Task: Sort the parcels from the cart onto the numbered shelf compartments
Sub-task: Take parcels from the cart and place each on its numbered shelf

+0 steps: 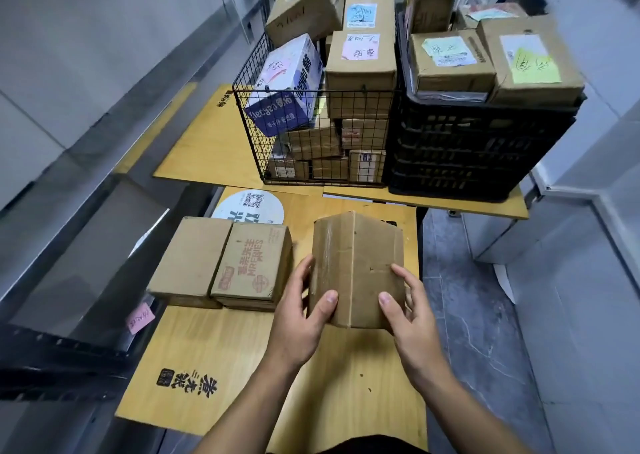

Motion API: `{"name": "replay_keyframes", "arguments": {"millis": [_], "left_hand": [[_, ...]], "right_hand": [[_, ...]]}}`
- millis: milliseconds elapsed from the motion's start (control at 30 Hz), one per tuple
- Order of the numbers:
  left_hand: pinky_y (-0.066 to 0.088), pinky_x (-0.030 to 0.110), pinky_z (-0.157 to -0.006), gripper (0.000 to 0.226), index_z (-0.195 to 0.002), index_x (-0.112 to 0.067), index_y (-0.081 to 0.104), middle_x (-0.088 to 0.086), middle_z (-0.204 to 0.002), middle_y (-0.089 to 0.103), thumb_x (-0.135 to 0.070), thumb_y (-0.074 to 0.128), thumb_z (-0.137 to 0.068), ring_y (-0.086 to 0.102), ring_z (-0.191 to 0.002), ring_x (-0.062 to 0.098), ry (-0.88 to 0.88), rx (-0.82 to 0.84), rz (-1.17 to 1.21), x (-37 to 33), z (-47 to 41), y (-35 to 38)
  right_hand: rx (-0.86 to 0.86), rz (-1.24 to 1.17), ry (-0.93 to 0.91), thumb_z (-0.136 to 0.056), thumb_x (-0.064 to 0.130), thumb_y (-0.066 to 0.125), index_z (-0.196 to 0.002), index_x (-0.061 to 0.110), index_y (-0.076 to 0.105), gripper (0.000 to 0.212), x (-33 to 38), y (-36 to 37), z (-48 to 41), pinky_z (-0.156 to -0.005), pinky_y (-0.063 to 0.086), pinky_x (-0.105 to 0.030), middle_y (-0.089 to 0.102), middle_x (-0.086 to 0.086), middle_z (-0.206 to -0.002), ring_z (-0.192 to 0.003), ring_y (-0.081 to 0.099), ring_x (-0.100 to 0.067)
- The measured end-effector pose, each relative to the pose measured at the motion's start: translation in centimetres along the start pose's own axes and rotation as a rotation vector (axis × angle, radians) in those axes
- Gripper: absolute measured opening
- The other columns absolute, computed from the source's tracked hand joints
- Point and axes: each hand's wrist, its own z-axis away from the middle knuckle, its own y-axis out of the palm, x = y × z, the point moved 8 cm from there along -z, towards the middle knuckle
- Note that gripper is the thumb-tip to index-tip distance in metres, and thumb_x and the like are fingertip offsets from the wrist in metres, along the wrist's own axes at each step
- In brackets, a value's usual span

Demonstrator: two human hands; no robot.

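Held parcel: a plain brown cardboard parcel (pixel 358 266), up in both hands over the middle of the desk (pixel 207 367), nearer its right edge.
Left grip: the left hand (pixel 298 318) holds the parcel's left side, thumb laid on the near face, fingers curled round the edge.
Right grip: the right hand (pixel 408 311) mirrors it on the right side, thumb on the front, fingers behind.
Why held so: one corner edge is turned towards the camera and two faces are on show. My read is that the person is rotating it to hunt for a label before choosing a compartment.
Look of it: scuffed, creased board with clear tape along a seam and small nicks on the right face. No label shows on either visible face.
Neighbours: a plain box (pixel 192 256) and a red-printed box (pixel 249 263) sit side by side, touching, at the desk's left edge, likely set aside there.
Supply: a wire basket (pixel 263 162) and a black crate (pixel 460 148) stand together at the far edge, both piled with parcels. Several carry coloured handwritten notes, so plenty is left to sort.
Shelf: a metal shelf (pixel 86 238) runs along the desk's left side. No compartment number is readable from here.
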Motion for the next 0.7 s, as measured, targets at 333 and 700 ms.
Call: {"name": "replay_keyframes", "arguments": {"millis": [333, 700], "left_hand": [[0.044, 0.017, -0.1, 0.069, -0.139, -0.046, 0.037, -0.024, -0.139, 0.048, -0.042, 0.07, -0.078, 0.046, -0.128, -0.004, 0.043, -0.08, -0.015, -1.8, 0.1, -0.2], [0.051, 0.046, -0.098, 0.036, -0.124, -0.038, 0.061, -0.009, -0.122, 0.065, -0.033, 0.061, -0.088, 0.059, -0.118, 0.013, 0.076, -0.077, 0.033, -2.1, -1.2, -1.5]], "right_hand": [[0.07, 0.321, -0.02, -0.077, 0.077, 0.052, -0.136, 0.058, 0.044, 0.062, 1.9, 0.7, -1.1, -0.112, 0.042, -0.037, 0.042, 0.017, -0.146, -0.133, 0.042, 0.001], [0.087, -0.226, 0.124, -0.087, 0.033, 0.069, -0.135, 0.04, 0.046, 0.054, 1.3, 1.5, -1.5, -0.094, 0.055, -0.048, 0.068, -0.002, -0.126, -0.116, 0.066, -0.024]]}}
